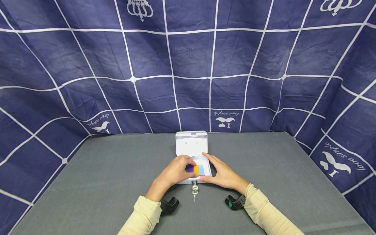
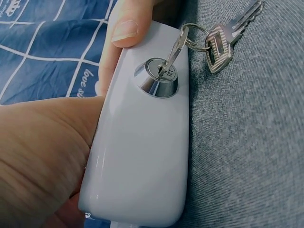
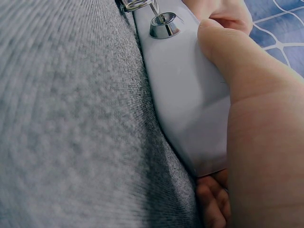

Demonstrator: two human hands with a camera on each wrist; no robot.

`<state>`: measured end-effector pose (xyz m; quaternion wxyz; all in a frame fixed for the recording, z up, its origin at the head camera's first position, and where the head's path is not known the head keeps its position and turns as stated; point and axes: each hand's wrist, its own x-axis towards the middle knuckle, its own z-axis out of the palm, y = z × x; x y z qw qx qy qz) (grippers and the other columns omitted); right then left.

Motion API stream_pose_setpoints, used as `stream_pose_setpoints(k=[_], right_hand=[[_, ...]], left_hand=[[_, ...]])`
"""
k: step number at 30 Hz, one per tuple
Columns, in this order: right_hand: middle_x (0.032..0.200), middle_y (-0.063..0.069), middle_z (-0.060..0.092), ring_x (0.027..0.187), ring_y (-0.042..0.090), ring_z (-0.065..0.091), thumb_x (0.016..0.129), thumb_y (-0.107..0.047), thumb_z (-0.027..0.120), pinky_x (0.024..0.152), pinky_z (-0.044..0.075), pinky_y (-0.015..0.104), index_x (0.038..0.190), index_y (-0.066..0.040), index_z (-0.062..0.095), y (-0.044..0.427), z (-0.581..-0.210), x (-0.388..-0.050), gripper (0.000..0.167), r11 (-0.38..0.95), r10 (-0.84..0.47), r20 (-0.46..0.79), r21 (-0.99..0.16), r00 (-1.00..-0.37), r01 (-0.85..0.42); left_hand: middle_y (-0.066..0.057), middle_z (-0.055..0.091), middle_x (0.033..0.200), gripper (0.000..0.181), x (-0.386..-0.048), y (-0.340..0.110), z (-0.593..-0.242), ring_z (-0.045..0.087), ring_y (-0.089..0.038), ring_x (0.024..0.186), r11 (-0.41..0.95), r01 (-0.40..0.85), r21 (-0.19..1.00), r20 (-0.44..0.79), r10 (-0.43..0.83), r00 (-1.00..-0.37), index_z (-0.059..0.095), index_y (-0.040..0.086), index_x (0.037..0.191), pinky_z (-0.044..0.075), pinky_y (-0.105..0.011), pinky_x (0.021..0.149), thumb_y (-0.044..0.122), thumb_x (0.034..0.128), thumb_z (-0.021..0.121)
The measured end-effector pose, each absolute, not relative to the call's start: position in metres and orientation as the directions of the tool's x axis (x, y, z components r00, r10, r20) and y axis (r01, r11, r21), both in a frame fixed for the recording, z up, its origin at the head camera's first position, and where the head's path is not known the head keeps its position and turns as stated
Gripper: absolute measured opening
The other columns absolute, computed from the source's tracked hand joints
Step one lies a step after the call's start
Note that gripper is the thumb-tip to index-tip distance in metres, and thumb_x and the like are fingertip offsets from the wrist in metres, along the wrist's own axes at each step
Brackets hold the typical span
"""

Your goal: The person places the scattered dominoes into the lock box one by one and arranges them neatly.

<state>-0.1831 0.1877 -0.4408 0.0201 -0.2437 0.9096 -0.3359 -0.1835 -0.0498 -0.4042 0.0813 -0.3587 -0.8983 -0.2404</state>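
Note:
A white cash box [image 1: 191, 143] stands on the table with its lid raised. Flat coloured blocks lie inside: a green one mostly covered, a purple block [image 1: 190, 168], an orange block [image 1: 196, 170] and a light-blue block [image 1: 201, 170]. My left hand [image 1: 175, 169] reaches in from the left and pinches the orange block between thumb and fingertips; its grip is partly hidden. With the right hand [image 1: 224, 173] I hold the box's right side, thumb [image 2: 126, 31] on the front rim and fingers [image 3: 216, 202] curled round the side. A key sits in the front lock [image 2: 161, 76].
A second key [image 2: 221, 47] hangs by a ring from the one in the lock and lies toward the table's near side. Grey cloth covers the table [image 1: 117, 182]. Behind it hangs a blue curtain [image 1: 191, 65] with white lines. Black bands [image 1: 169, 205] are on both wrists.

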Motion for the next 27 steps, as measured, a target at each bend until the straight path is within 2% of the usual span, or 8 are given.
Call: stream_pose_setpoints(k=[4, 11, 27], right_hand=[[0.160, 0.007, 0.043, 0.146, 0.030, 0.043, 0.084, -0.062, 0.077, 0.116, 0.037, 0.057, 0.162, -0.023, 0.032, 0.1878, -0.4414, -0.1835, 0.098, 0.645, -0.461, 0.141, -0.625, -0.876, -0.440], [0.159, 0.009, 0.044, 0.145, 0.032, 0.044, 0.086, -0.059, 0.077, 0.115, 0.038, 0.058, 0.162, -0.021, 0.033, 0.1881, -0.4428, -0.1843, 0.096, 0.631, -0.472, 0.171, -0.619, -0.865, -0.467], [0.161, 0.007, 0.043, 0.146, 0.029, 0.043, 0.084, -0.058, 0.079, 0.117, 0.037, 0.055, 0.163, -0.021, 0.033, 0.1883, -0.4427, -0.1842, 0.098, 0.635, -0.469, 0.158, -0.624, -0.869, -0.456]], left_hand=[[-0.007, 0.077, 0.098, 0.030, -0.1838, -0.0493, -0.4050, 0.068, -0.026, 0.098, 0.631, 0.676, 0.379, 0.317, 0.598, -0.736, 0.079, 0.003, 0.101, 0.054, -0.041, 0.093, 0.018, 0.0778, 0.091], [-0.008, 0.076, 0.098, 0.031, -0.1839, -0.0483, -0.4054, 0.069, -0.025, 0.092, 0.633, 0.661, 0.403, 0.303, 0.589, -0.749, 0.078, 0.002, 0.103, 0.055, -0.038, 0.086, 0.016, 0.0783, 0.091], [-0.007, 0.075, 0.095, 0.030, -0.1831, -0.0480, -0.4061, 0.068, -0.026, 0.094, 0.652, 0.655, 0.381, 0.316, 0.575, -0.755, 0.078, 0.003, 0.099, 0.054, -0.040, 0.089, 0.017, 0.0760, 0.092]])
